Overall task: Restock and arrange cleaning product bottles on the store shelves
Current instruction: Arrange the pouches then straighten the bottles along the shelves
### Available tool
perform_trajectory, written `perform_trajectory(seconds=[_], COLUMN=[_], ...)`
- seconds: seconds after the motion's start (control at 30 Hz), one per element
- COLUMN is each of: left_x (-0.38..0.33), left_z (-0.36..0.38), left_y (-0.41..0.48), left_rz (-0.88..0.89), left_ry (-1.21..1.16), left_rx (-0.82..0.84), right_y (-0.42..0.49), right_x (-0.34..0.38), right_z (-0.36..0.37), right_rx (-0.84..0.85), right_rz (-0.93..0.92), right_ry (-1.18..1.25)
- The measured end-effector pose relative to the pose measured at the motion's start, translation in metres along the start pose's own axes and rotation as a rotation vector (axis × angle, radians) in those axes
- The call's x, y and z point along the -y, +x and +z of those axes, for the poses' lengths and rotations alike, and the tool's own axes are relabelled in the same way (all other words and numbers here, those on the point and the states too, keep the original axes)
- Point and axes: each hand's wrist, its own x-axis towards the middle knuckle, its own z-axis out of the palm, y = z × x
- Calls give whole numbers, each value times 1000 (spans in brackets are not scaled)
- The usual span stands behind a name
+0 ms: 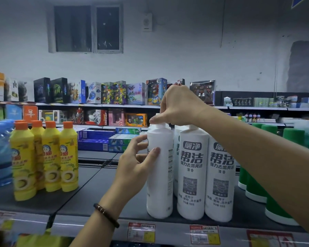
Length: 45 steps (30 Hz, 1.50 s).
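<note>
Now turn white bottle [160,175], centre frame at shelf [103,193] front, label outward like neighbouring bottles [193,172]. With left hand [134,168] curled round body and right hand [178,106] pinching cap, hold base flat.

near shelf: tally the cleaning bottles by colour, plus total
Yellow bottles: 5
White bottles: 4 visible; more may be hidden behind
Green bottles: 3
Total: 12 visible

Soap bottles [51,157] left on shelf [103,184]; cleaner bottles [193,172] right, boxes [114,92] behind — farther back
</note>
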Motion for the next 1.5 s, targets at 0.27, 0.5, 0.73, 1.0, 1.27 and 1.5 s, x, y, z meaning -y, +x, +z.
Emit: perform_trajectory(seconds=[0.27,0.5,0.73,1.0,1.27,1.5], left_x=[-4,-9,-17,-15,-15,-12], left_z=[-7,-8,0,7,11,13], left_y=[-2,-9,-14,-16,-19,-18], left_rz=[17,11,0,43,-25,-20], left_ry=[182,294,301,363,337,327], left_rx=[55,156,125,60,73,60], right_y=[5,3,6,5,-5,-26], right_x=[-5,-15,-16,-22,-18,-13], right_z=[-4,-3,-4,-2,-1,-1], right_rx=[104,135,166,155,130,-31], right_rz=[31,-21,-84,-79,-79,-38], right_ry=[159,233,230,211,180,143])
